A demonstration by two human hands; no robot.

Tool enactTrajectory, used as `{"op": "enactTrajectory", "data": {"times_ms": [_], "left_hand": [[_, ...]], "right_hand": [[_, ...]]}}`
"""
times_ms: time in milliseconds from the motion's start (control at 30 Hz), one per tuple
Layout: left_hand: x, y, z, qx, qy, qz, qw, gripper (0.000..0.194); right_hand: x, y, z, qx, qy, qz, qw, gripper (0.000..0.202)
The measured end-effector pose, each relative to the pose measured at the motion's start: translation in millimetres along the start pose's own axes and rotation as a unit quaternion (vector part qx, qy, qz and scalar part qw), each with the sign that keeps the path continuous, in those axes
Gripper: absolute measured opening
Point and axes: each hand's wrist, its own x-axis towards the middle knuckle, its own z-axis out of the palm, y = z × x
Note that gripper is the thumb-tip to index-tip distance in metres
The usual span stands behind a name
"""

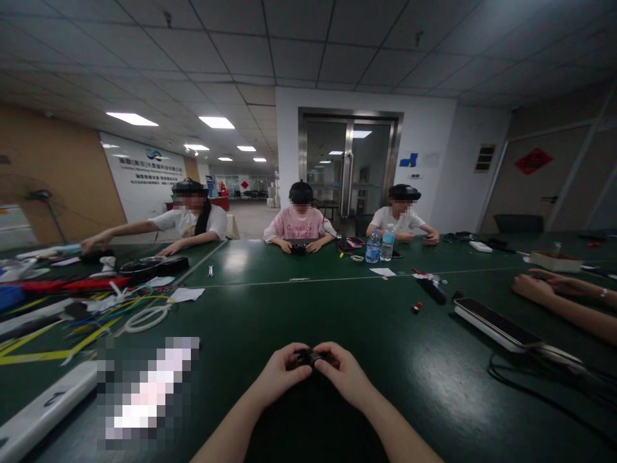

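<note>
Right in front of me, above the green table (270, 315), both my hands meet on a small dark object (306, 357). My left hand (285, 368) grips its left side, fingers curled round it and thumb along the near edge. On the other side my right hand (338, 366) pinches it between thumb and fingers. The object looks black with a few lighter details, and my fingers cover much of it; its kind I cannot make out. A small red and black piece (416, 308) lies beyond my right hand.
At left are a white power strip (48, 411), a blurred-out bright item (149, 392), a coiled white cable (147, 318) and coloured wires. A long white-sided device (499, 325) with black cables lies at right. Water bottles (380, 244) stand farther back. Several people sit around the table.
</note>
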Motion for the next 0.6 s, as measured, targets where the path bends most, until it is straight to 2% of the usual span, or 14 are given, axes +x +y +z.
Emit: {"op": "enactTrajectory", "data": {"times_ms": [233, 367, 600], "left_hand": [[2, -5, 0.2, 0.003, 0.003, -0.015, 1.0, 0.035], [2, -7, -0.5, -0.006, -0.004, -0.004, 1.0, 0.04], [0, -3, -0.4, 0.003, 0.003, -0.016, 1.0, 0.04]], "right_hand": [[-3, -10, -1, 0.025, -0.011, 0.012, 1.0, 0.026], [-4, -14, -2, 0.018, -0.018, 0.015, 1.0, 0.024], [-5, -13, -2, 0.008, -0.018, 0.014, 1.0, 0.024]]}}
